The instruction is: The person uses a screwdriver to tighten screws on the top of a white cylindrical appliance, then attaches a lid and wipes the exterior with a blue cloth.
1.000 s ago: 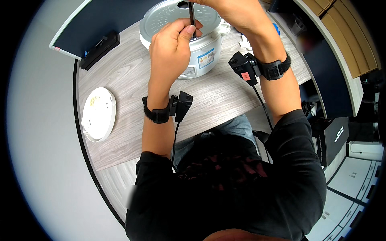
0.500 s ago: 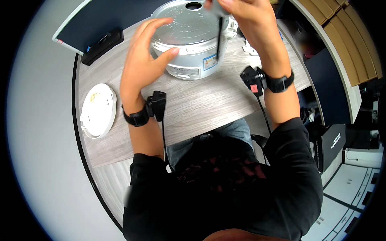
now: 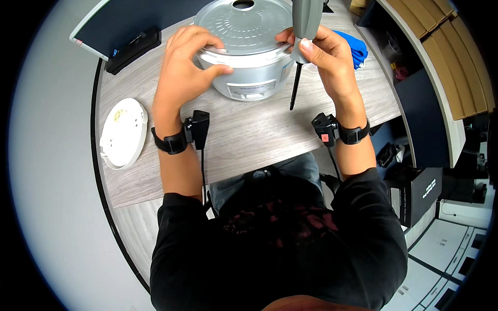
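A silver-grey rice cooker (image 3: pixel 254 78) stands at the far middle of the table, its metal top plate bare with a round hole in it. My left hand (image 3: pixel 184 67) grips its left front rim, fingertips on top and thumb against the front wall. In my right hand (image 3: pixel 332 59) is a screwdriver (image 3: pixel 306 23) with a thick grey handle. Its black shaft points down in front of the cooker's right side, with the tip apart from anything. The right index finger reaches the cooker's right rim.
A round white lid cover (image 3: pixel 123 135) lies at the table's left edge. Blue cloth (image 3: pixel 354 49) sits behind my right hand. A black case (image 3: pixel 134 50) rests under the monitor (image 3: pixel 155 15) at the back left. Shelving with cardboard boxes (image 3: pixel 446 62) rises at the right.
My left hand has closed onto the cooker's rim. My right hand has come lower and nearer with the screwdriver. The cooker has turned slightly, its blue label shifting right.
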The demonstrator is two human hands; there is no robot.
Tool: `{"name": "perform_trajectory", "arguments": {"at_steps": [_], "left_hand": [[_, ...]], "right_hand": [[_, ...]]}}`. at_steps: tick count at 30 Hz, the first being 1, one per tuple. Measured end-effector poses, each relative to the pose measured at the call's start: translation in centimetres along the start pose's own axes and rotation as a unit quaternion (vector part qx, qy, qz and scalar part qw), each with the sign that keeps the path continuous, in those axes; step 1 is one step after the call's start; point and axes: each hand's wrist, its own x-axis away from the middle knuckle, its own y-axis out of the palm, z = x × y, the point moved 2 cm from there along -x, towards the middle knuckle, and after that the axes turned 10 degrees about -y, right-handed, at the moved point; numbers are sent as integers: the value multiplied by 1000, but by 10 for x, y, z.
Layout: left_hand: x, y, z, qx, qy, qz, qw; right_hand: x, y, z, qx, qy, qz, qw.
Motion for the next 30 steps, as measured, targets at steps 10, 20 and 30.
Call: {"name": "perform_trajectory", "arguments": {"at_steps": [10,20,30], "left_hand": [[-3,50,39,-13,88,83,993],[8,78,97,81,142,102,981],[-18,265,113,83,-11,-276,958]], "right_hand": [[-2,-28,25,28,10,54,998],[58,-109,-4,-8,-11,167,986],[139,-183,-14,190,73,303,931]]}}
